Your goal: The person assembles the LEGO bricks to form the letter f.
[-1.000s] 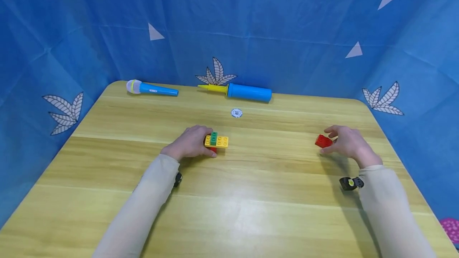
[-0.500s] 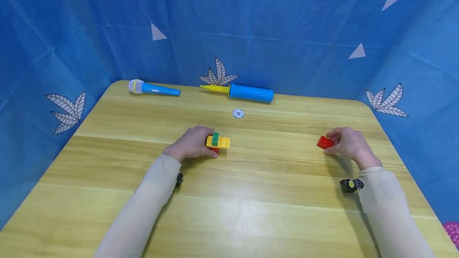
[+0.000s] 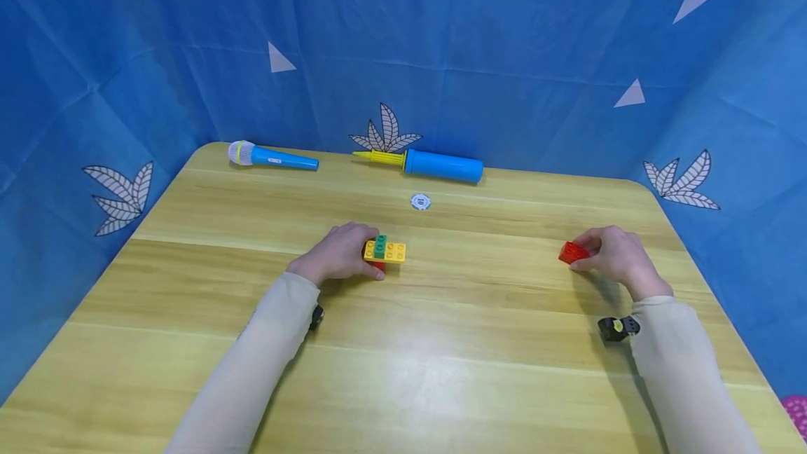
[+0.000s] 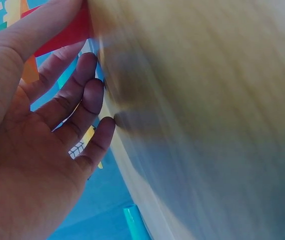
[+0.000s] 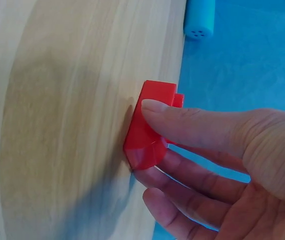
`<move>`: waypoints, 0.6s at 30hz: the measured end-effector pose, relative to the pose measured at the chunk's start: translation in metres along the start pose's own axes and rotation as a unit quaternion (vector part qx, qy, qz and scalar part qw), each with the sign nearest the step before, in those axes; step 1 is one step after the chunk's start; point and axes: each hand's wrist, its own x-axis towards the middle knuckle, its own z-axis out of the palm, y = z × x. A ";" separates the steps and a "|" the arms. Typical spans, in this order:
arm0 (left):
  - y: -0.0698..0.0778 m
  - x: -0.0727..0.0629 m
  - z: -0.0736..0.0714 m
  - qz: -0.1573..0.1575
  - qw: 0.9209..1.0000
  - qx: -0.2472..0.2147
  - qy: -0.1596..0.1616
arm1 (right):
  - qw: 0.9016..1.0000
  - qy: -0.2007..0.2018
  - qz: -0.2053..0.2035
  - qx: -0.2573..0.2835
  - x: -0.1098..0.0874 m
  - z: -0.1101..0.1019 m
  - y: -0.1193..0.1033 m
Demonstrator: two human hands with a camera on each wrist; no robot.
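Near the middle of the table, my left hand (image 3: 343, 252) grips a small stack of toy building bricks from its left side. On top shows a yellow brick (image 3: 395, 252) with a green brick (image 3: 380, 246) across it; beneath is a red brick (image 4: 72, 32), held between thumb and fingers right at the table surface. Over on the right, my right hand (image 3: 614, 258) pinches a single red toy brick (image 5: 150, 120) with a sloped end. Its thumb lies on the near face and the fingers are behind, with the brick's lower edge close to the tabletop.
On the wooden table (image 3: 403, 384), a blue toy microphone (image 3: 284, 158) lies at the back left. A blue and yellow hand pump (image 3: 444, 166) lies at the back middle, with a white poker chip (image 3: 420, 202) in front of it. Blue cloth (image 3: 504, 54) hangs behind.
The right thumb and fingers have closed on the red brick, where before they were spread at its side. The left hand keeps its grip on the stack; the view has shifted slightly.
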 end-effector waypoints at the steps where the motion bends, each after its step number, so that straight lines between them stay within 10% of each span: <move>1: 0.000 0.000 0.000 0.000 1.000 0.000 0.000 | 1.000 0.000 0.001 0.000 0.000 0.000 0.000; 18: 0.003 0.003 -0.001 0.004 1.000 0.006 -0.004 | 0.998 0.024 -0.055 -0.007 0.004 -0.009 -0.045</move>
